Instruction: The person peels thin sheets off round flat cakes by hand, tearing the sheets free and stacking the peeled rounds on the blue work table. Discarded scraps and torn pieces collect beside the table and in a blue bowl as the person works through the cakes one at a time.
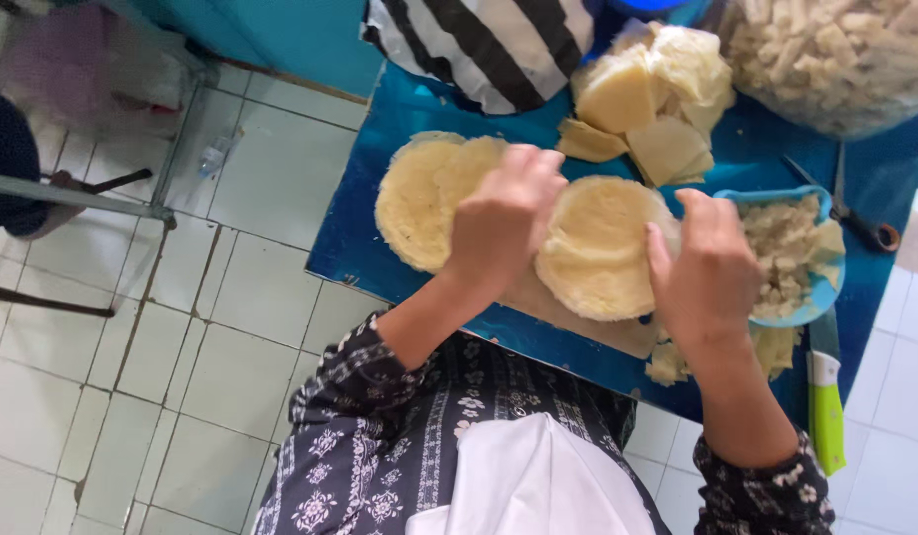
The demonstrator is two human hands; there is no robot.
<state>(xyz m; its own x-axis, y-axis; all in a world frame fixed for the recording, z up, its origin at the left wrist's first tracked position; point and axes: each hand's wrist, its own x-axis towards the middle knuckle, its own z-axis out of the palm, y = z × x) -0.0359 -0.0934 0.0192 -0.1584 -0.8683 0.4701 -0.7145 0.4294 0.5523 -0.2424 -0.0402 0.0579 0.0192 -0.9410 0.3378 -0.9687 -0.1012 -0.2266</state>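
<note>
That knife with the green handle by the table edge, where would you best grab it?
Probably by the green handle, reaching in from the near table edge: the knife lies lengthwise with its handle toward the person and its blade pointing away, beside the right hand.

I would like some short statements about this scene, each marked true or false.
1. Both hands, the left hand and the right hand, touch the round yellow disc. True.
2. The table top is red. False: it is blue.
3. The blue bowl holds crumbly pale pieces. True.
4. The knife with the green handle is in the right hand. False: it lies at the table edge.
5. More flat discs lie beside the left hand. True.
</note>
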